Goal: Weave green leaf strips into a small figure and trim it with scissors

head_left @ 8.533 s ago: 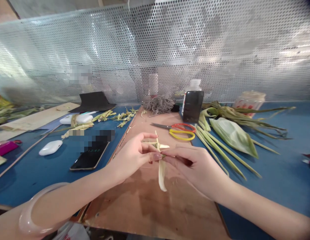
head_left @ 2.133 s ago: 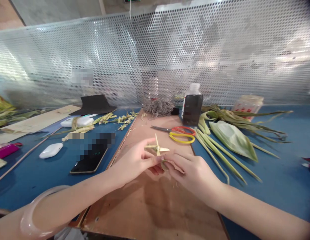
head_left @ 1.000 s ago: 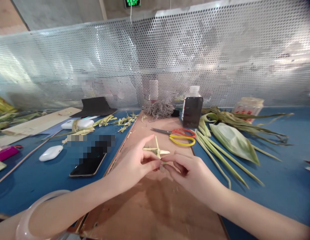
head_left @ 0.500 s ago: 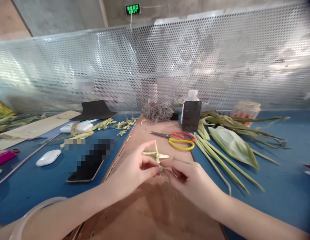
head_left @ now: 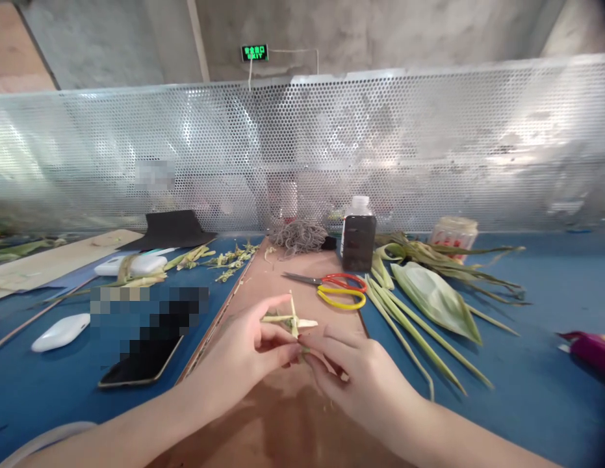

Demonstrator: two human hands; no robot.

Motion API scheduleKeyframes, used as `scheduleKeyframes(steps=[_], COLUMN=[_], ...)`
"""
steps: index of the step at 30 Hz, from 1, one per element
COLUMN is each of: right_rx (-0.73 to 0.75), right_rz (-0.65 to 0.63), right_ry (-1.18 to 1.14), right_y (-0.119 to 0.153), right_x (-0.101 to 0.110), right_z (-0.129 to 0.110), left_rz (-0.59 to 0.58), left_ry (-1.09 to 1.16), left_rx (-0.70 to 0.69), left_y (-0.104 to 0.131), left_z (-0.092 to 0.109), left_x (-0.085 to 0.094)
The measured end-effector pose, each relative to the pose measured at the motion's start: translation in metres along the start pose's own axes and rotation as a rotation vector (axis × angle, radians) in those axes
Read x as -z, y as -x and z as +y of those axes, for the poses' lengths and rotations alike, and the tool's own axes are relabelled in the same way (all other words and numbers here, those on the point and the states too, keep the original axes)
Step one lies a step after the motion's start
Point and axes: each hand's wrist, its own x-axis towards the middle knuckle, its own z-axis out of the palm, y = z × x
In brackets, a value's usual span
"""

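Between my hands is a small cross-shaped piece of pale green leaf strips (head_left: pixel 295 323), with thin ends sticking up and out to the sides. My left hand (head_left: pixel 248 348) pinches it from the left, its index finger reaching up along the upright strip. The fingertips of my right hand (head_left: pixel 360 367) are closed on its lower end, meeting my left thumb there; the exact grip is hidden. Just beyond lie scissors (head_left: pixel 305 280) with red and yellow handles, apart from both hands.
A dark bottle (head_left: pixel 359 244) and grey tangled string (head_left: pixel 299 237) stand behind the scissors. Long green leaves (head_left: pixel 433 302) lie to the right, near a jar (head_left: pixel 455 235) and a purple packet (head_left: pixel 594 354). At left are a phone (head_left: pixel 141 364) and a white case (head_left: pixel 62 331).
The view has tilted up and turned slightly right, so things sit lower and further left. Both hands keep hold of the leaf strips, with my right fingers slightly shifted at the lower end.
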Motion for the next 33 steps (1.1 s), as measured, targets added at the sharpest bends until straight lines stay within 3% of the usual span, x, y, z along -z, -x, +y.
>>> scheduleKeyframes(steps=[6,19,25,33], right_rx=[0.007,-0.096,-0.09,-0.065], right_rz=[-0.013,-0.007,-0.07,0.019], right_ry=[0.005,-0.21,-0.185,-0.085], right_y=[0.002,0.0,0.001,0.002], right_x=[-0.001,0.0,0.0,-0.003], right_z=[0.0,-0.003,-0.002,0.002], left_rz=[0.012,0.011,0.025,0.029], left_ry=[0.025,0.079,0.084,0.069], left_rx=[0.009,0.105,0.117,0.082], left_y=[-0.004,-0.002,-0.002,-0.002], left_z=[-0.006,0.007,0.006,0.001], left_x=[0.001,-0.003,-0.004,-0.002])
